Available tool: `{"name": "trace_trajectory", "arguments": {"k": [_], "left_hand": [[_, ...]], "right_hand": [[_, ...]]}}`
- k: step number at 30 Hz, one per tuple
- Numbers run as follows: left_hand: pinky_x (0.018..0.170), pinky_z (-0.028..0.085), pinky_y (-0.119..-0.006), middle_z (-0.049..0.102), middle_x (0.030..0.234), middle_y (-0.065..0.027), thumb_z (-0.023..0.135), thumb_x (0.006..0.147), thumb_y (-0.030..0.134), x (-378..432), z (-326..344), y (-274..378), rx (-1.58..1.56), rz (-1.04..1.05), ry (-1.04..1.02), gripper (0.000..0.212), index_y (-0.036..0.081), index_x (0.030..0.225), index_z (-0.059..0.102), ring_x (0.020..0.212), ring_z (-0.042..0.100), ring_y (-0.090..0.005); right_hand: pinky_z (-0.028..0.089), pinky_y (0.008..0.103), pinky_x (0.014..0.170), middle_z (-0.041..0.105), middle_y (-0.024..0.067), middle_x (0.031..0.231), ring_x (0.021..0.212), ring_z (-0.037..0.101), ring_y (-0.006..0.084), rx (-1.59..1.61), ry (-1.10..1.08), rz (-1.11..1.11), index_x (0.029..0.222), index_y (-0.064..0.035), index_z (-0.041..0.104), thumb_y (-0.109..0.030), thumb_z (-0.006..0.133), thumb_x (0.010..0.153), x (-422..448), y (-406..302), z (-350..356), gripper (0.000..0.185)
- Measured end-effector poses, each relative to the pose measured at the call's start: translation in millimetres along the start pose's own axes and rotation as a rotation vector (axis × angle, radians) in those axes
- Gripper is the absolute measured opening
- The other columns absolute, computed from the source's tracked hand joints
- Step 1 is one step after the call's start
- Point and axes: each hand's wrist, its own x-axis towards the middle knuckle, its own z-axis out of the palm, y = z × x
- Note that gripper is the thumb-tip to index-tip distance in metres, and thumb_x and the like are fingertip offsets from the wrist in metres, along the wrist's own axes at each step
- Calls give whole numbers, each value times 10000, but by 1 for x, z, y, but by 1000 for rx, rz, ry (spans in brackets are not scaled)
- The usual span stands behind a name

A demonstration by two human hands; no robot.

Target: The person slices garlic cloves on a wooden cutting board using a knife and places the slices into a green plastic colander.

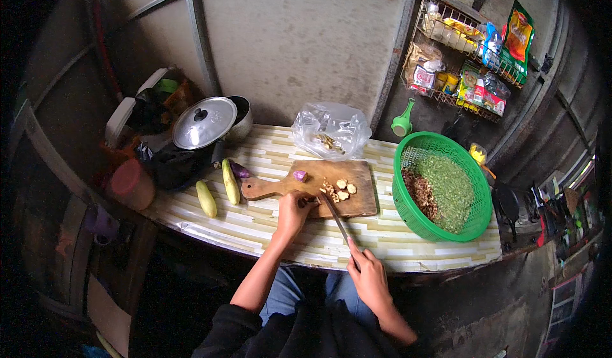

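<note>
A wooden cutting board [359, 179] with a handle lies on the table. My right hand [368, 269] grips a knife [339, 221], its tip over the board beside small chopped pieces [329, 188]. My left hand [294, 212] rests at the board's near edge, fingers pinched around a small piece that they mostly hide. Several pale knobbly slices [344, 195] lie right of the chopped bits. Near the board's far edge sits a purple-skinned chunk [300, 175]. Two pale green long vegetables [206, 199] and a purple eggplant [239, 170] lie left of the board.
At right, a green plastic basket [400, 213] holds chopped green and brown food. A clear plastic bag [331, 128] lies behind the board. A pot with a metal lid [204, 123] stands back left. Wire racks [461, 47] with packets and a green ladle-like utensil [402, 123] hang on the wall.
</note>
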Motion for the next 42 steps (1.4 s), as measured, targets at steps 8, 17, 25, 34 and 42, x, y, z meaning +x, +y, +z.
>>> {"name": "trace_trajectory", "arguments": {"k": [8, 17, 25, 34, 42], "left_hand": [[682, 509, -375, 666, 824, -204, 758, 689, 34, -2, 2, -2, 45, 31, 8, 200, -24, 874, 709, 737, 661, -338], [696, 512, -390, 657, 815, -203, 744, 694, 23, -4, 0, 2, 72, 25, -9, 177, -24, 860, 706, 748, 657, -351], [717, 520, -393, 668, 868, -217, 692, 723, -2, -10, 4, -4, 150, 138, 81, 160, -19, 881, 712, 785, 661, -368], [693, 518, -400, 667, 834, -212, 708, 733, 43, -9, -1, 4, 130, 43, 43, 159, -17, 880, 713, 745, 658, -369], [667, 478, -442, 611, 799, -211, 691, 723, 22, -9, 1, -3, 151, 102, 24, 150, -19, 863, 657, 747, 606, -404]], "right_hand": [[461, 470, 641, 527, 214, 784, 678, 570, 393, -1, -38, -8, 1372, -118, 502, -70, 597, 869, -5, -5, 6, 514], [488, 467, 660, 548, 205, 821, 714, 600, 384, -81, -70, 1, 1381, -115, 487, -96, 599, 871, 23, -7, 23, 523], [473, 445, 674, 565, 228, 805, 718, 589, 392, 85, -15, 21, 1360, -96, 510, -38, 609, 841, 4, 7, 9, 531], [475, 453, 651, 556, 218, 796, 692, 588, 377, 54, -25, 5, 1373, -101, 500, -87, 610, 873, -3, -2, 10, 512], [467, 463, 654, 543, 226, 780, 696, 577, 398, 34, -64, -9, 1373, -76, 488, -73, 602, 871, 4, -7, 17, 515]]}}
